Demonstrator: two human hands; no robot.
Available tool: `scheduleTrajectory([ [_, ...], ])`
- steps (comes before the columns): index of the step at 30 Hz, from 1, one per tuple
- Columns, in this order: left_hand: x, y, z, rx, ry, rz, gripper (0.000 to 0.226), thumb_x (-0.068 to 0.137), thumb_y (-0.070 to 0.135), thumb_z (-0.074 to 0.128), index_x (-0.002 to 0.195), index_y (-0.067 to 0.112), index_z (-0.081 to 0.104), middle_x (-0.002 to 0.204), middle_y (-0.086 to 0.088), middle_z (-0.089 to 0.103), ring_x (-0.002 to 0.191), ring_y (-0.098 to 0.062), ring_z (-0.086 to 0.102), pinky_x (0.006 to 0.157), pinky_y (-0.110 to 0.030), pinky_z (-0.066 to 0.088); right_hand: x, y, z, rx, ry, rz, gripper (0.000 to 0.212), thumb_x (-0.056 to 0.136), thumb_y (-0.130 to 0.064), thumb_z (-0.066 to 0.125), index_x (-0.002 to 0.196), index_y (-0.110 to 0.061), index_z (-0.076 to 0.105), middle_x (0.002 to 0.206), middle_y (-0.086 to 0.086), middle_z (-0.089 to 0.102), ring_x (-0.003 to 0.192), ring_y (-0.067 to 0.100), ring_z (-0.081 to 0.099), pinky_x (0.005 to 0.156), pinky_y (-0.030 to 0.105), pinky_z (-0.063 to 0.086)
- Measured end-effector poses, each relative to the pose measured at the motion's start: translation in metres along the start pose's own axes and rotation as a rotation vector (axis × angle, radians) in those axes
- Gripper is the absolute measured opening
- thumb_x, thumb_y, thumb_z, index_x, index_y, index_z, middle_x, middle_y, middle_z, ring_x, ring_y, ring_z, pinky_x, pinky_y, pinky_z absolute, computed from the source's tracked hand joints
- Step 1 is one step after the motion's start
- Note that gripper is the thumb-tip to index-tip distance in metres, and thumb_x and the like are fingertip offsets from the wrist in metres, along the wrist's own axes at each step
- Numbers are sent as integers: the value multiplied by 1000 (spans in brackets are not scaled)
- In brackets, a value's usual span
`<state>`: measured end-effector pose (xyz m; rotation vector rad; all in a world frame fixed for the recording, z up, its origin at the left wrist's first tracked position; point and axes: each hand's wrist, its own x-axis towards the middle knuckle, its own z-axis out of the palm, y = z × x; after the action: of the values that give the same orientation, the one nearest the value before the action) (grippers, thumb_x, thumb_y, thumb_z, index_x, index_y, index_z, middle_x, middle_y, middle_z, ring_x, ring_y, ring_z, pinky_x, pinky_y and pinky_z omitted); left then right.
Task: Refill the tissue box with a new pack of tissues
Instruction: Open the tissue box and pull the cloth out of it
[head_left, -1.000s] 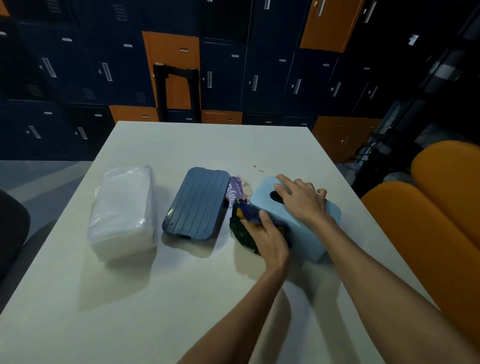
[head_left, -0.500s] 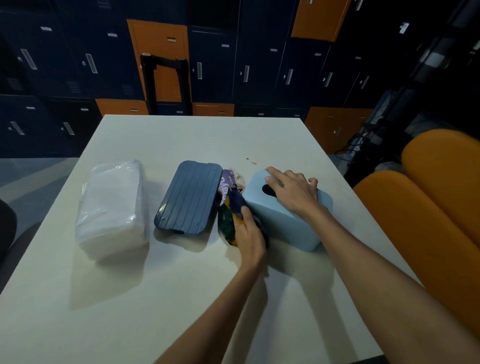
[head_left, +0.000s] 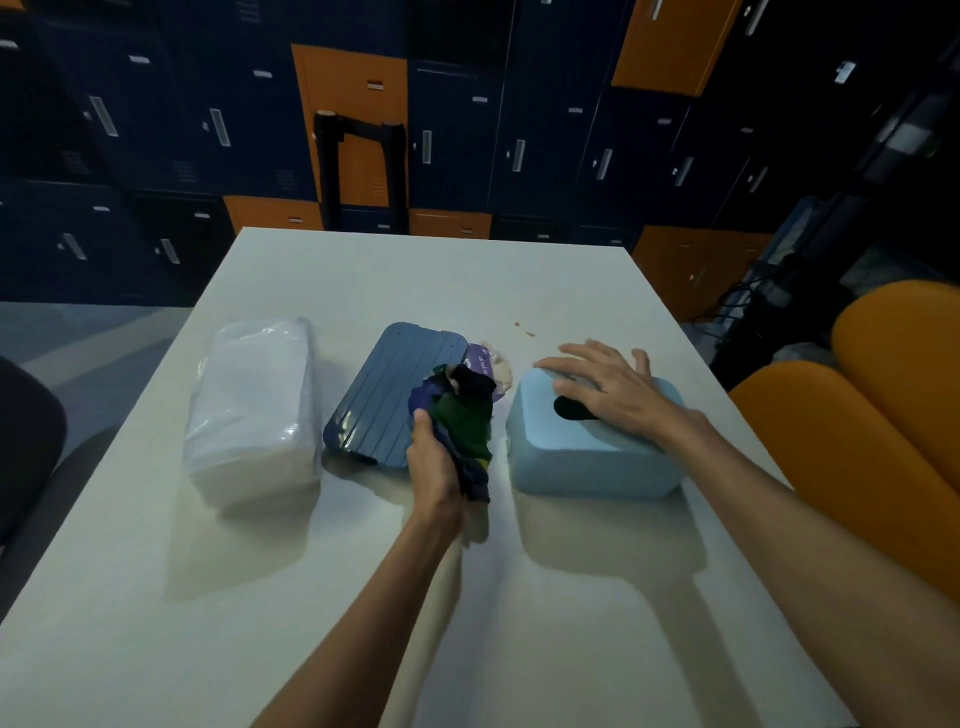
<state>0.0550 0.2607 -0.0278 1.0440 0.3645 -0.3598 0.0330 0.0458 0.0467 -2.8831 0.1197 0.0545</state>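
A light blue tissue box with a dark oval slot on top lies on the white table, right of centre. My right hand rests flat on its top, fingers spread. My left hand is shut on a crumpled dark green and blue wrapper, held just left of the box. A new pack of white tissues in clear plastic lies at the left. Between them lies the dark blue ribbed box lid.
A purple and pale scrap lies behind the wrapper. Small brown spots mark the table further back. Orange seats stand at the right, a dark chair at the left, lockers behind.
My left hand has drawn the crumpled wrapper away from the tissue box to the left. The right hand stays on the box top.
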Motion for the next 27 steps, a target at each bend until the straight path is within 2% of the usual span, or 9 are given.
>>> scheduleTrajectory([
  [2,-3,3,-4,-29,-19,-18,49,97,56,37,82,19,66,76,-5,64,65,-20,59,60,-30,49,4,-4,-4,-39,105,76,38,96,-49,36,133,-53,44,159,-6,20,147,20,7,111,62,-5],
  [4,-5,2,-4,-59,-55,-16,52,98,56,35,105,16,68,97,-8,71,87,-25,67,81,-37,54,5,-15,-2,-94,200,264,41,100,-45,31,141,-48,37,161,2,12,148,28,1,110,65,-6],
  [7,-12,5,1,-79,-76,-36,57,98,56,32,123,15,61,113,-11,69,106,-26,63,100,-41,48,2,-25,12,-110,89,375,52,98,-56,17,147,-39,27,160,10,10,147,36,-3,108,66,-11],
  [10,-15,6,4,-42,-90,-20,58,98,57,31,117,14,65,102,-10,70,94,-23,64,88,-37,51,2,-13,15,-12,59,271,46,97,-56,18,135,-40,39,149,4,33,141,26,17,108,63,0],
  [13,-15,0,4,33,-104,-38,58,99,57,29,73,18,63,63,-3,62,55,-15,56,53,-25,45,8,2,10,58,70,170,42,97,-57,24,125,-42,51,141,-7,45,134,17,28,110,59,3],
  [16,-24,-9,11,93,-136,-123,62,97,59,31,52,18,46,45,0,45,41,-16,40,45,-25,31,13,8,8,86,47,112,49,92,-63,24,123,-43,56,139,-11,48,134,13,28,110,59,0],
  [20,-17,-24,31,238,-180,-39,51,98,51,34,64,18,51,60,-4,55,58,-18,52,58,-29,42,14,5,8,49,64,79,43,98,-58,28,129,-43,53,144,-13,44,144,16,17,111,61,-7],
  [24,8,-26,65,291,-238,-20,46,77,57,35,82,20,62,95,-12,66,96,-26,60,95,-44,46,13,1,10,-12,53,103,45,98,-58,20,136,-47,41,149,-11,36,147,17,7,110,61,-13],
  [27,2,-43,78,291,-153,26,56,69,62,34,93,18,60,99,-14,66,102,-31,61,96,-50,47,15,1,12,-48,42,109,45,98,-58,17,138,-50,35,152,-8,32,148,19,4,110,63,-13],
])
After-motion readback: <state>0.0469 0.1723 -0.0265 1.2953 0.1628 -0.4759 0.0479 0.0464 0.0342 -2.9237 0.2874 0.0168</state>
